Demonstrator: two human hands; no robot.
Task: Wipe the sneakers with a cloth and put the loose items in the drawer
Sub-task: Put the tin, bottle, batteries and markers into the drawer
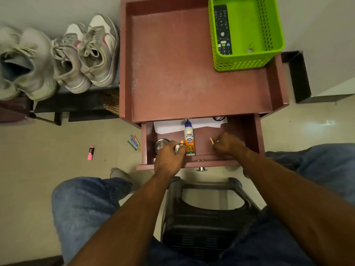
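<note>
The reddish-brown drawer (247,131) stands pulled out under the small table (192,73). Inside lie a white glue bottle (189,139), a round tin (161,144) and white paper (169,126). My left hand (169,156) reaches over the drawer front and pinches a small orange-tipped item (181,143) beside the bottle. My right hand (229,144) is curled inside the drawer, holding a thin tan stick (211,140). Two pairs of pale sneakers (84,54) sit on a low rack at the left. No cloth is in view.
A green perforated basket (269,35) with a black remote (222,29) stands on the table's back right. On the floor left of the drawer lie several coloured markers (134,142) and a pink highlighter (90,153). A black stool (207,214) stands between my knees.
</note>
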